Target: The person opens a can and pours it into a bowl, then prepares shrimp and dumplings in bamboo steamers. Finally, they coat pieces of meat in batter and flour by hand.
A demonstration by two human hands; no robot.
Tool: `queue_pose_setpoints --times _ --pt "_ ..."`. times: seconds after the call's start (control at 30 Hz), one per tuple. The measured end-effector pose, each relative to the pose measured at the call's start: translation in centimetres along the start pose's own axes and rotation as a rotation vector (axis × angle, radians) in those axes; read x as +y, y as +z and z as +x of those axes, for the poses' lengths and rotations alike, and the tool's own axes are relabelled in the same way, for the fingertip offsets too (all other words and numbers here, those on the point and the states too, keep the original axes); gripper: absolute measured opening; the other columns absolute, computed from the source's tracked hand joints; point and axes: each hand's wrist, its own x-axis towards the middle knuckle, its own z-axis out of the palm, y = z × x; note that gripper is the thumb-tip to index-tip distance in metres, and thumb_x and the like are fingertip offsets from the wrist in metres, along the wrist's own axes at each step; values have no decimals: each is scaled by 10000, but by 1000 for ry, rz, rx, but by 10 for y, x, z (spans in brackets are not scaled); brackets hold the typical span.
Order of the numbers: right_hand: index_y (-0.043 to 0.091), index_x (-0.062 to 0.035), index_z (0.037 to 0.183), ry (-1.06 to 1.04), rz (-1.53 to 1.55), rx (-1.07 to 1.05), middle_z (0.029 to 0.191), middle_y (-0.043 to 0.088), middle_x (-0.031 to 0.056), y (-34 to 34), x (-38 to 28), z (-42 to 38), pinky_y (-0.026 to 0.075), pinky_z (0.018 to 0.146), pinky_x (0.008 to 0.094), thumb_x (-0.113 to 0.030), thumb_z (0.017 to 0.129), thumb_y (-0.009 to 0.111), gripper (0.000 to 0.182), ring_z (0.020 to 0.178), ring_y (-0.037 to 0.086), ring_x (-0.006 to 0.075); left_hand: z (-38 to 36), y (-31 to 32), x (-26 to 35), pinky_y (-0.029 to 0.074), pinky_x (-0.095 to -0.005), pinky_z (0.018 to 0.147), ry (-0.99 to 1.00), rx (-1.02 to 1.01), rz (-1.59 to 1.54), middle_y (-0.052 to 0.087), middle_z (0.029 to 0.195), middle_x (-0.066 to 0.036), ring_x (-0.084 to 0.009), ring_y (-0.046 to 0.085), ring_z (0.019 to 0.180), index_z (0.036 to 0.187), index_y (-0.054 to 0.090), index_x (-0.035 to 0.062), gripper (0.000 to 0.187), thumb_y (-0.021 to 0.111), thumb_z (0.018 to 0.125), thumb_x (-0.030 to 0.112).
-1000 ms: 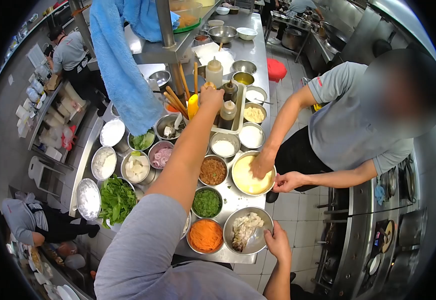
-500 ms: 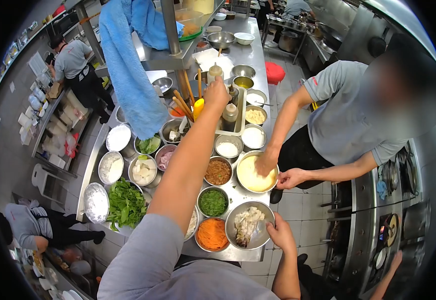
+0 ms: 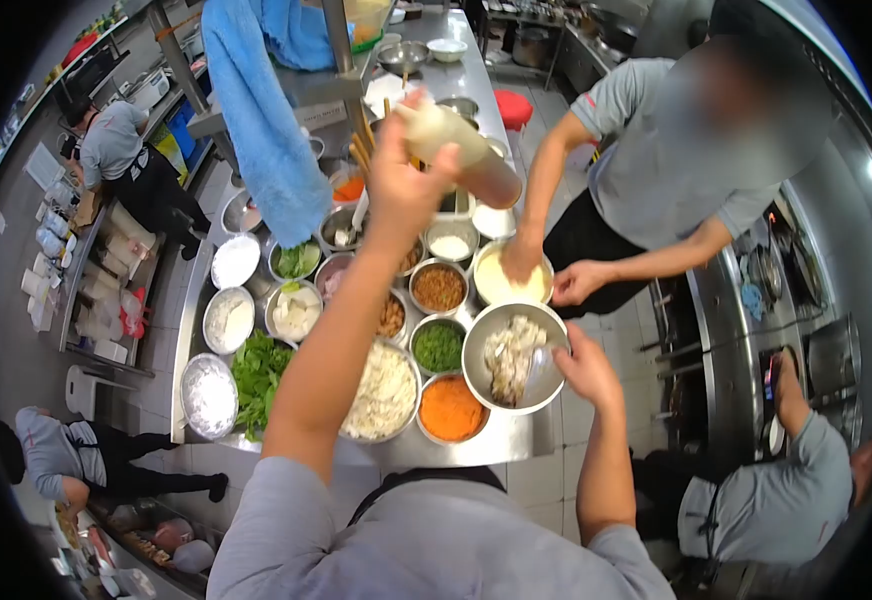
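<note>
My left hand (image 3: 411, 160) is raised above the middle of the counter, its fingers wrapped round a squeeze bottle (image 3: 466, 155) that is tilted and blurred by motion. With my right hand (image 3: 588, 368) I grip the right rim of a steel bowl (image 3: 477, 345); pale and greyish pieces of food (image 3: 512, 362) lie inside it. The bowl is above the counter's front right edge. Below and left of it are a bowl of orange shreds (image 3: 451, 409), a bowl of chopped greens (image 3: 438, 347) and a bowl of brown mince (image 3: 438, 288).
A co-worker (image 3: 656, 170) on the right has one hand in a bowl of yellow mixture (image 3: 496, 280) close behind my bowl. A blue towel (image 3: 266, 150) hangs from the shelf post. Leafy greens (image 3: 259, 380) and white powder bowls (image 3: 210, 396) stand at left.
My left hand has lifted the bottle out of the container and tipped it over. My right hand and the steel bowl have moved up in view. A person has come into view at lower right.
</note>
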Motion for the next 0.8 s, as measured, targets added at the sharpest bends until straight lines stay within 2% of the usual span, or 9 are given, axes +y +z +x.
queue_pose_setpoints --times 0.1,0.17,0.23,0.3,0.33,0.4,0.5,0.7,0.8 --pt "561 -17 1177 0 -21 -29 947 663 218 11 -6 -5 507 774 395 -120 851 574 342 862 663 331 -34 -38 46 563 -457 884 -253 64 -454 572 1149 -126 -297 648 973 1489 324 124 733 643 832 184" --pt "558 -5 1174 57 -13 -87 909 663 223 23 -23 -5 512 759 389 -131 846 567 352 834 667 331 -58 -76 62 576 -468 843 -536 -158 -491 574 1147 -130 -319 661 940 1504 304 158 778 671 824 250" --pt "564 2 1194 -10 -49 -101 1000 648 306 44 -28 1 496 823 474 -139 821 542 400 931 630 448 -84 -119 57 572 -428 854 -841 -465 -464 577 1207 -128 -288 657 973 1507 329 161 779 684 825 285" --pt "553 11 1150 -86 -155 -92 966 647 303 62 -31 8 474 830 515 -156 827 556 364 930 613 466 -104 -134 71 416 -364 1070 -747 -848 82 486 1459 -114 -221 512 1272 1483 432 151 702 676 847 319" --pt "551 14 1124 -124 -214 -107 951 648 299 72 -40 11 471 827 520 -159 829 559 342 925 613 465 -115 -142 74 342 -373 1129 -652 -1073 253 471 1473 -134 -232 435 1357 1487 417 135 686 643 858 287" --pt "529 19 1019 -187 -306 -165 906 646 290 89 -64 14 465 809 533 -170 835 568 266 907 615 461 -141 -141 84 379 -368 1107 -710 -1292 455 489 1440 -196 -280 493 1316 1464 436 126 692 659 819 243" --pt "529 14 1029 -210 -299 -270 911 650 289 120 -83 17 469 817 527 -170 837 569 268 909 618 458 -164 -125 116 459 -416 1013 -711 -1538 828 570 1301 -213 -344 569 1200 1437 464 143 697 703 789 238" --pt "550 10 1078 -233 -332 -361 970 661 289 141 -103 19 484 853 507 -175 837 561 304 953 626 447 -171 -151 105 520 -455 837 -589 -1395 1036 618 1080 -161 -350 647 988 1359 526 159 666 764 748 275" --pt "553 18 1065 -225 -321 -376 961 658 292 134 -99 22 483 849 507 -170 834 560 297 948 625 450 -183 -144 119 528 -448 808 -622 -1512 1025 613 1095 -165 -353 655 946 1354 530 162 656 761 746 248"
